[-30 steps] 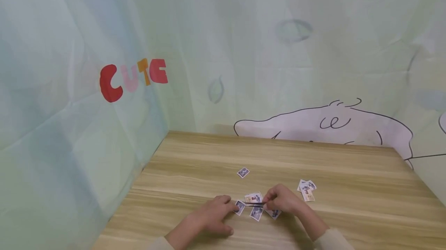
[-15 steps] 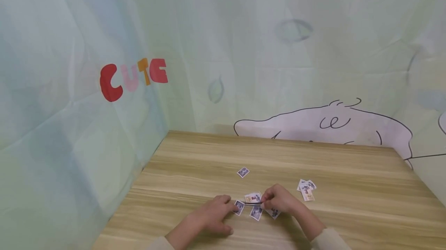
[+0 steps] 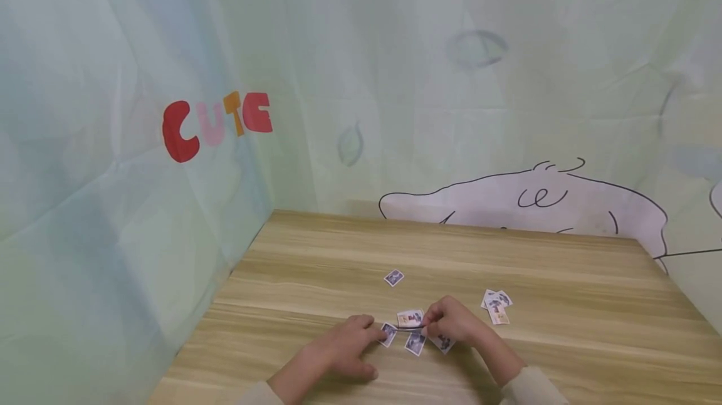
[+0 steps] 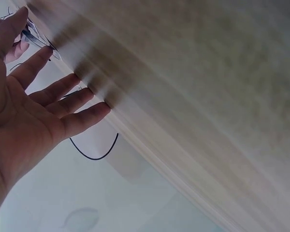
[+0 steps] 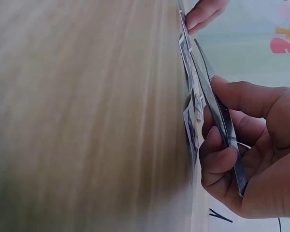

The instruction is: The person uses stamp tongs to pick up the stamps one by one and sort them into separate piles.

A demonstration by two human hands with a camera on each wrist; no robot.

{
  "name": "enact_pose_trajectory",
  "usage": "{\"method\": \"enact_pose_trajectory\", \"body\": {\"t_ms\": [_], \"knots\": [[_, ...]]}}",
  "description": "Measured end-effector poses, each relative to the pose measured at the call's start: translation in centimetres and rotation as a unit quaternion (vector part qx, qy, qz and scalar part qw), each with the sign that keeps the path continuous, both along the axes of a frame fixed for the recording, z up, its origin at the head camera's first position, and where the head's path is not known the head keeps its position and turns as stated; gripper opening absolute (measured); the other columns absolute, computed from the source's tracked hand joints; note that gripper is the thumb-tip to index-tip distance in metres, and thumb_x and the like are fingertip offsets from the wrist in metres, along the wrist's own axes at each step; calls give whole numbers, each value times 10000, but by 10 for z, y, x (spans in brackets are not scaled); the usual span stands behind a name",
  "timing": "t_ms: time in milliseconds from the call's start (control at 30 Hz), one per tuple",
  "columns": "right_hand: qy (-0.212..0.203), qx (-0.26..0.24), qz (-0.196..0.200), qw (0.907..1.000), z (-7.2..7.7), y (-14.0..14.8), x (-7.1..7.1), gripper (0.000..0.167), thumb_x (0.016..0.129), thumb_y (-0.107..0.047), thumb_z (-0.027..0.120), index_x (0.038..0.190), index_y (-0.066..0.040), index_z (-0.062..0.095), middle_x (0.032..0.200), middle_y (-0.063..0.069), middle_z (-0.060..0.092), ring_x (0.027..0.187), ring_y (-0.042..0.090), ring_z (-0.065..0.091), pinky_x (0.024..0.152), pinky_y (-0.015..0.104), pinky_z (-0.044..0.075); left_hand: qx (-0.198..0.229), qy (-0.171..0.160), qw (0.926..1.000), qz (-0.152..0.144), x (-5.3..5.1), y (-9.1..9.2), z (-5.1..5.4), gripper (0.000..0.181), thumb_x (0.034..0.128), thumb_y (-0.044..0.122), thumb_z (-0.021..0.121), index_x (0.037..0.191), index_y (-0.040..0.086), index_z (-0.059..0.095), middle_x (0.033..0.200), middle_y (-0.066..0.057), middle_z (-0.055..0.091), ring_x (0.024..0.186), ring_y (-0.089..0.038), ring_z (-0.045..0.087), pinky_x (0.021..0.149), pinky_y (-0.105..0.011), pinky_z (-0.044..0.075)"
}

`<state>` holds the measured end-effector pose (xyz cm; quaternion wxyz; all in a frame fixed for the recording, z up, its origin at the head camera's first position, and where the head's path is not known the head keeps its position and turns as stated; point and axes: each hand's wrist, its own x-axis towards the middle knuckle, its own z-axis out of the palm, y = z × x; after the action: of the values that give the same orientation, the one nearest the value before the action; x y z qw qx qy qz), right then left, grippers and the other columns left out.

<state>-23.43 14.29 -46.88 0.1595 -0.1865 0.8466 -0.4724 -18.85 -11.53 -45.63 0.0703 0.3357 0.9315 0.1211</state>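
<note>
While the background is filled by pale green-blue cloth (image 3: 361,79), the lower part of the head view is taken up by a wood-grain table (image 3: 304,273). Behind its far edge, a black-outlined white drawing (image 3: 491,204) is printed on the cloth, partly hidden by the table. At left, CUTE is spelled on the cloth in red, pink and orange letters (image 3: 217,126). Forearms are partly covered by light sleeves (image 3: 532,386), cut off at the bottom. The left hand (image 3: 350,348) is rested on the table with fingers spread apart and fairly straight, nothing gripped; the left card (image 3: 387,335) is touched by one fingertip. The right hand (image 3: 455,322) is clamped on metal tweezers (image 5: 220,113), held low over the table, tips pointed toward the left card. In the right wrist view the tips are seen slightly apart; whether anything is touched by them cannot be told. At right, apart from the right hand, an overlapping card group (image 3: 497,308) is laid. Around the tweezers, more cards are scattered: a colour-printed card (image 3: 410,318) just beyond, a bluish card (image 3: 415,343) on the near side, a dark-figured card (image 3: 443,343) partly covered by the right hand. Farther back, a lone card (image 3: 393,278) is placed.
</note>
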Motion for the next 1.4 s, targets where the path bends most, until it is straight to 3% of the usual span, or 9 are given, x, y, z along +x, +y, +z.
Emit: {"method": "enact_pose_trajectory", "body": {"t_ms": [267,633,1033,1400], "knots": [[35,10,28,10000,1,0,2,64,710,27,659,774,23,658,672,20,606,610,166,554,570,317,488,-2,-97,9999,87,2,1,2,616,701,391,738,1261,196,572,1292,-119,479,1188,-259,442,972,-403,387],[216,102,97,9997,5,10,7,76,729,20,622,775,-24,665,693,10,599,648,181,552,595,329,482,196,-174,9994,230,9,3,4,634,697,395,733,1277,206,562,1325,-139,461,1188,-295,448,949,-459,402],[282,16,-59,9996,7,16,10,69,725,-11,656,792,-7,670,711,19,608,659,183,540,606,333,464,136,-18,9997,205,9,5,7,630,723,421,721,1290,207,549,1345,-142,451,1200,-288,444,964,-446,391],[159,-62,-209,9996,8,23,4,72,751,-27,645,817,-6,659,729,38,601,679,201,532,612,320,447,106,63,9997,212,9,10,18,631,718,425,735,1276,186,564,1318,-124,481,1164,-270,474,945,-427,412]]}}
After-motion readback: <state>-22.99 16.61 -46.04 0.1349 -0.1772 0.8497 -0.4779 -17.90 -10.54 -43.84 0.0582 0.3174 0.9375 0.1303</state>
